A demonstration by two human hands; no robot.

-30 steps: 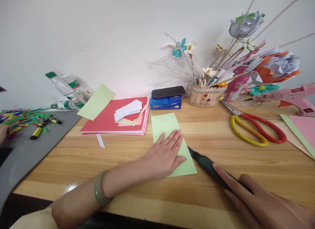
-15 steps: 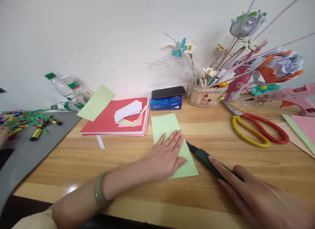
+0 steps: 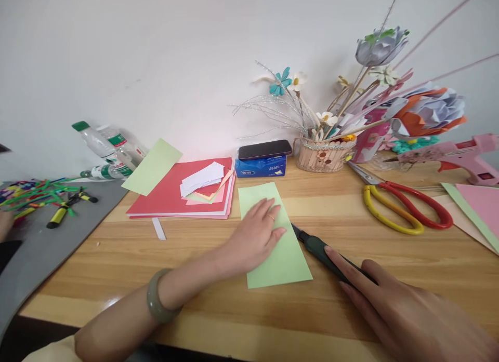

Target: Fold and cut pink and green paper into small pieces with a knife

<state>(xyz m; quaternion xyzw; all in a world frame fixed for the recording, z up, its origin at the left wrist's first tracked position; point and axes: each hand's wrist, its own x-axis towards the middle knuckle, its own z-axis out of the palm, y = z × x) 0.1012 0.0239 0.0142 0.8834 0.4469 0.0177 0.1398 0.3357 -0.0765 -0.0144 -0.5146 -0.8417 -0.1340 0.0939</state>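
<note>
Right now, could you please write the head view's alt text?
A left hand rests on four-sided pale green paper on a wooden table; the right hand holds a dark green utility knife, blade beside the paper's right edge.

cream sleeve (image 3: 52,350), green bangle (image 3: 157,298); left hand (image 3: 254,238) wears gold ring (image 3: 271,217)

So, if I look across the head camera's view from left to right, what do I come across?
Yellow-and-black pliers → red paper stack → pale green sheet under the left hand → dark green knife → scissors with red and yellow handles → pink glue gun.
</note>
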